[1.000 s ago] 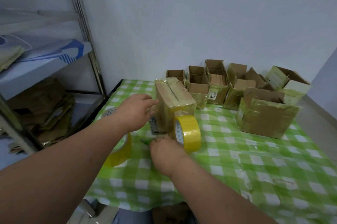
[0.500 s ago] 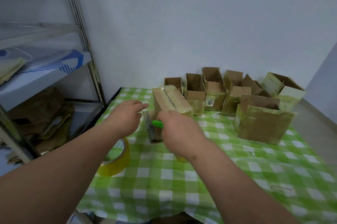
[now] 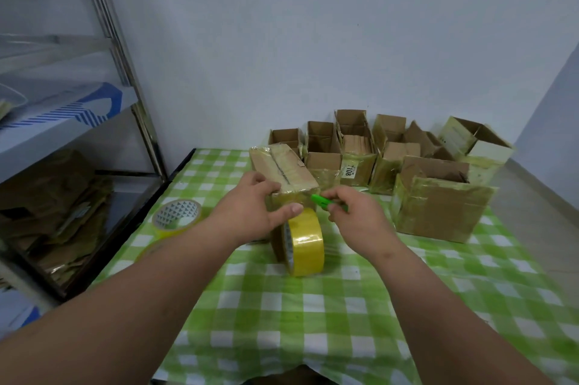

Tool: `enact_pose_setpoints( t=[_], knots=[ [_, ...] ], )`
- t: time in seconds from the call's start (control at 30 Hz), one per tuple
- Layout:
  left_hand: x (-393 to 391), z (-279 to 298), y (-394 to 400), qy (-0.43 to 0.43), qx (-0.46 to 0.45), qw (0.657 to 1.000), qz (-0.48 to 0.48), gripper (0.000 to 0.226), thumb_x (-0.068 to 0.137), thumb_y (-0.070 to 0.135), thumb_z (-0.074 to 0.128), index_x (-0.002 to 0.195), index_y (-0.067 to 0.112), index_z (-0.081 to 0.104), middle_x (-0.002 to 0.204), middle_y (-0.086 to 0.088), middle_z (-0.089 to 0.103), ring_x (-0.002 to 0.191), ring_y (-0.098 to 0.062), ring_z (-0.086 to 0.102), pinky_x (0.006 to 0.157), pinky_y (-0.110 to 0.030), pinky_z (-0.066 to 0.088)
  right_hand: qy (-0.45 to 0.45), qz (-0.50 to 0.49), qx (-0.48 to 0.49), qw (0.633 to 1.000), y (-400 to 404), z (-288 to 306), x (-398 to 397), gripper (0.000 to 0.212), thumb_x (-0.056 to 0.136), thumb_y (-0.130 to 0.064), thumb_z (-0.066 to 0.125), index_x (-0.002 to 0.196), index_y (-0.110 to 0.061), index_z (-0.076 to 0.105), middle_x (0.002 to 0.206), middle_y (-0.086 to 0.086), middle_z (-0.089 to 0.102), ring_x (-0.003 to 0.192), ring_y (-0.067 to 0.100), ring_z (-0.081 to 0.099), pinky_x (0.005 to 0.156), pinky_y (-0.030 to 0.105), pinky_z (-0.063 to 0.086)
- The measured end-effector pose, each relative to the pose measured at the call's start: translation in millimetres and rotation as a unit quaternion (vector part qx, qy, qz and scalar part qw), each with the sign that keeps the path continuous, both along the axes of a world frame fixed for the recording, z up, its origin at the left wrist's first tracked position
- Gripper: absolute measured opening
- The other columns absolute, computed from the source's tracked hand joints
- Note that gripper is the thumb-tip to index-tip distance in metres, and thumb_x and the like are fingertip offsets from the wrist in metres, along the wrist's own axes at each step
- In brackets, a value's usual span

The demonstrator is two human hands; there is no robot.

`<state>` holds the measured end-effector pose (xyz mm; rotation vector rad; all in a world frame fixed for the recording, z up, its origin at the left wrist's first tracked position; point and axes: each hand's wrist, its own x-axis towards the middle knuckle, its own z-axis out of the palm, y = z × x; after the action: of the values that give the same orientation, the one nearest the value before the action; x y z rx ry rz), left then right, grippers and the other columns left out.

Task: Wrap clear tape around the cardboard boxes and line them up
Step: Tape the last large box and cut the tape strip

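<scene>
A single head-worn camera looked forward and down over the green-checked table (image 3: 313, 315), close enough that both forearms (entering from the bottom corners) filled the foreground. It faced the white wall (image 3: 313, 40), with a metal shelf (image 3: 103, 24) at the frame's left.

We see the closed cardboard box (image 3: 283, 170) lying on its long side, a dark seam along its top, glossy tape wrapped over its near end. Standing on edge just in front of that box is a yellow-tinted tape roll (image 3: 305, 242), its printed core facing left. A second tape roll (image 3: 177, 216) lies flat to the left of the box. Behind the box, along the wall, stands a row of open boxes (image 3: 357, 149) with taped sides, and to its right a larger open box (image 3: 438, 206).
</scene>
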<state>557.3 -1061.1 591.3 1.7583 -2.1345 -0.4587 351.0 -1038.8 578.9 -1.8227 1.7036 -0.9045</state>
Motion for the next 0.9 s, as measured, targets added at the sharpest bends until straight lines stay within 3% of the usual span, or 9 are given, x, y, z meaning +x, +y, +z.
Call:
enact_pose_setpoints(
  t=[0.13,0.23,0.3,0.43,0.5,0.67,0.73,0.8,0.9],
  knots=[
    [-1.5,1.4,-9.4,0.012,0.013,1.0,-0.003,0.084,0.07,0.068,0.073,0.141,0.028,0.05,0.153,0.005,0.029,0.136,-0.014,0.039,0.11,-0.029,0.033,-0.089,0.012,0.034,0.995,3.1,-5.3,6.8,0.023,0.097,-0.011,0.056,0.098,-0.034,0.063,0.093,0.001,0.07,0.087,0.02,0.069,0.073,0.032,0.051],
    [11.1,9.9,-19.3,0.028,0.058,0.997,-0.03,0.08,0.071,0.054,0.08,0.141,0.027,0.052,0.159,0.006,0.028,0.141,-0.017,0.036,0.115,-0.033,0.031,-0.162,0.027,0.045,0.985,7.8,-6.1,16.9,0.018,0.097,-0.009,0.057,0.101,-0.025,0.064,0.089,0.004,0.071,0.076,0.013,0.071,0.065,0.022,0.051],
    [23.0,12.3,-24.6,0.058,0.097,0.992,-0.048,0.08,0.071,0.047,0.084,0.142,0.028,0.052,0.16,0.009,0.027,0.142,-0.016,0.034,0.117,-0.037,0.03,-0.164,0.044,0.047,0.984,9.3,-7.6,22.7,0.018,0.097,-0.009,0.057,0.104,-0.022,0.066,0.086,0.003,0.072,0.074,0.009,0.071,0.06,0.017,0.048],
    [24.4,10.4,-24.8,0.066,0.108,0.99,-0.069,0.085,0.07,0.048,0.084,0.145,0.029,0.047,0.162,0.012,0.021,0.145,-0.015,0.029,0.119,-0.038,0.027,-0.164,0.034,0.041,0.985,7.6,-8.4,20.8,0.022,0.098,-0.008,0.055,0.095,-0.028,0.064,0.093,0.002,0.071,0.07,0.009,0.072,0.064,0.02,0.051],
    [15.7,6.7,-20.6,0.076,0.09,0.991,-0.069,0.088,0.07,0.048,0.084,0.145,0.024,0.045,0.16,0.01,0.022,0.142,-0.014,0.031,0.115,-0.028,0.027,-0.153,0.009,0.025,0.988,6.3,-8.0,15.2,0.029,0.098,-0.009,0.054,0.091,-0.036,0.059,0.094,0.001,0.071,0.069,0.007,0.07,0.059,0.018,0.048],
    [0.6,-13.6,-10.1,0.204,0.073,0.976,-0.031,0.088,0.067,0.039,0.089,0.138,0.024,0.04,0.14,0.007,0.041,0.122,-0.01,0.042,0.095,-0.024,0.037,-0.087,-0.029,-0.044,0.995,-2.3,-6.7,1.0,0.027,0.098,-0.015,0.053,0.093,-0.04,0.06,0.09,-0.004,0.068,0.081,0.023,0.068,0.075,0.04,0.056],
    [-0.1,-17.5,-8.8,0.218,0.066,0.973,-0.036,0.082,0.068,0.038,0.088,0.134,0.029,0.042,0.141,0.01,0.037,0.13,-0.014,0.041,0.099,-0.026,0.038,-0.051,-0.014,-0.056,0.997,-6.4,-3.4,0.4,0.022,0.098,-0.015,0.054,0.107,-0.029,0.068,0.092,-0.007,0.068,0.079,0.015,0.065,0.072,0.034,0.054],
    [1.8,-19.3,-9.2,0.194,0.061,0.978,-0.048,0.077,0.067,0.044,0.086,0.132,0.035,0.045,0.156,0.009,0.022,0.142,-0.016,0.029,0.113,-0.032,0.031,-0.002,0.003,-0.061,0.998,-8.4,-0.2,2.0,0.025,0.098,-0.015,0.055,0.116,-0.025,0.07,0.101,-0.007,0.069,0.081,0.01,0.062,0.073,0.028,0.049],
    [5.7,-22.5,-10.1,0.176,0.061,0.981,-0.05,0.079,0.064,0.052,0.084,0.132,0.037,0.048,0.163,0.008,0.007,0.148,-0.015,0.02,0.12,-0.035,0.023,0.05,0.026,-0.069,0.996,-10.5,2.7,6.1,0.028,0.098,-0.015,0.057,0.12,-0.024,0.071,0.12,-0.001,0.068,0.109,0.018,0.062,0.094,0.032,0.048]
  ],
)
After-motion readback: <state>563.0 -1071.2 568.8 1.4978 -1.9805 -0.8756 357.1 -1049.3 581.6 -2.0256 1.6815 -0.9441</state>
